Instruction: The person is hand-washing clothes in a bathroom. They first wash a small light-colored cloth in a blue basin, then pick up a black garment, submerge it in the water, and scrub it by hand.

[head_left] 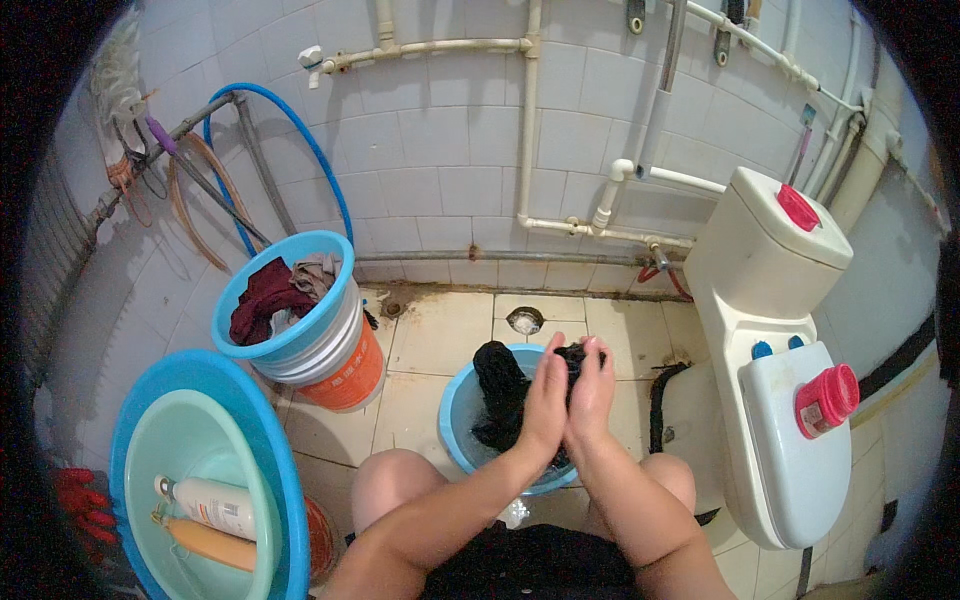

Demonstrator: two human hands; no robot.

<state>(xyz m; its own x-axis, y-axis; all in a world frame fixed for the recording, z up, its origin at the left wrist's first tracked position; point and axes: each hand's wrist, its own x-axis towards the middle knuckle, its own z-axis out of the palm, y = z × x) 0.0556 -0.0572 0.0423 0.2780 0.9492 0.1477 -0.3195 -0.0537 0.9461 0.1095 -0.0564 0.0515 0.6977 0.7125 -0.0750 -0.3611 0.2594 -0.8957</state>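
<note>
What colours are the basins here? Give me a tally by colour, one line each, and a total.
Blue: 3 (floor basin, bucket-top basin, large basin at left)
Mint green: 1 (smaller basin inside the large one)
Total: 4 basins

The cream tiled floor (pixel 430 328) carries a blue basin (pixel 456 440), a white toilet (pixel 737 330), a white-and-orange bucket (pixel 345 365) and apparently another orange bucket (pixel 321 540), mostly hidden at the left.
</note>
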